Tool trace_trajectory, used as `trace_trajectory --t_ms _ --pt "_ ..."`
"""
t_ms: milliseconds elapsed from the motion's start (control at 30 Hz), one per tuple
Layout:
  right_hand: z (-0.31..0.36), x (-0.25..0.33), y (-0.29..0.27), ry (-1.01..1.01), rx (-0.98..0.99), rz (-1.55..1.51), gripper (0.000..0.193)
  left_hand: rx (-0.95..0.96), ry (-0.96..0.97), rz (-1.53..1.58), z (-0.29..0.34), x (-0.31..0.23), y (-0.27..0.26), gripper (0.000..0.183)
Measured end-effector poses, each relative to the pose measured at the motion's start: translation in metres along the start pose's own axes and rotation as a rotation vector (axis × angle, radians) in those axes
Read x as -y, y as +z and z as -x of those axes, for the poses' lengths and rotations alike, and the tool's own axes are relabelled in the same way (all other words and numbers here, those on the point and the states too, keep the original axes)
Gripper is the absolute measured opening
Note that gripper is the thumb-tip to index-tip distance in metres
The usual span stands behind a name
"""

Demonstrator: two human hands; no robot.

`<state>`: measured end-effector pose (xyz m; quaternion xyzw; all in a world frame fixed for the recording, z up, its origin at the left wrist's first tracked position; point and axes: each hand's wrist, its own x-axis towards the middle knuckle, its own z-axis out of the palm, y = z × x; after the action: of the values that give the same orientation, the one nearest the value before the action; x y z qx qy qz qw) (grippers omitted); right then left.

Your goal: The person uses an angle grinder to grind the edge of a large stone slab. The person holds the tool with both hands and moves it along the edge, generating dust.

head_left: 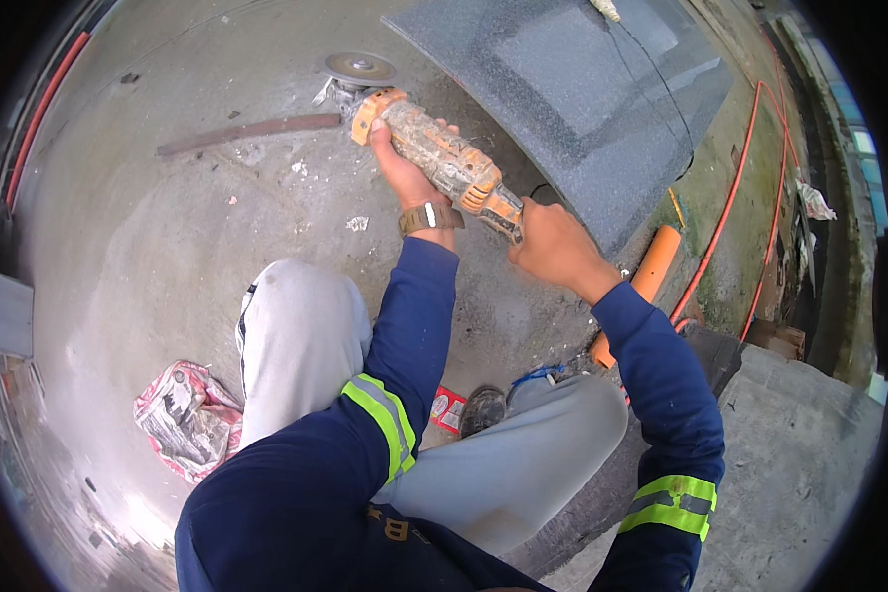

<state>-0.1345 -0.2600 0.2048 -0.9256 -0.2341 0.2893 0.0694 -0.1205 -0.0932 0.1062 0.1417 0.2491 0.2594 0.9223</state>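
Observation:
An orange angle grinder (439, 156), caked with grey dust, is held up in both my hands. My left hand (405, 176) is closed round its front body, just behind the orange head collar, with a watch on that wrist. Round the rear handle my right hand (555, 242) is wrapped. A thin round cutting disc (359, 67) sits on the grinder's head, pointing away at the upper left. Whether the disc turns I cannot tell. Beyond the grinder, a dark grey speckled stone slab (572, 109) lies at the upper right, apart from the disc.
A flat brown strip (252, 133) lies on the concrete floor (148, 257). By my right forearm is an orange pipe (651, 264). Red hose (730, 202) runs along the right. Near my left knee lies a crumpled red-and-white bag (189, 419). A dark cable (651, 74) crosses the slab.

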Motion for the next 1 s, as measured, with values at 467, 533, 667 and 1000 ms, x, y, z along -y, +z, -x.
trace_trajectory --t_ms 467,533,667,1000 --pt "-0.002 -0.028 0.049 0.021 -0.119 -0.148 0.044 0.025 0.028 -0.187 0.004 0.017 -0.006 0.066" --pt "-0.006 -0.036 0.054 0.047 -0.087 -0.081 0.04 0.038 0.018 -0.137 -0.002 0.034 -0.026 0.067" --pt "-0.024 -0.032 0.067 0.062 -0.101 -0.013 0.038 0.047 0.0 -0.072 -0.021 0.043 -0.046 0.068" --pt "-0.039 -0.06 0.084 0.102 -0.172 -0.058 0.037 0.094 -0.09 -0.089 -0.045 0.083 -0.059 0.065"
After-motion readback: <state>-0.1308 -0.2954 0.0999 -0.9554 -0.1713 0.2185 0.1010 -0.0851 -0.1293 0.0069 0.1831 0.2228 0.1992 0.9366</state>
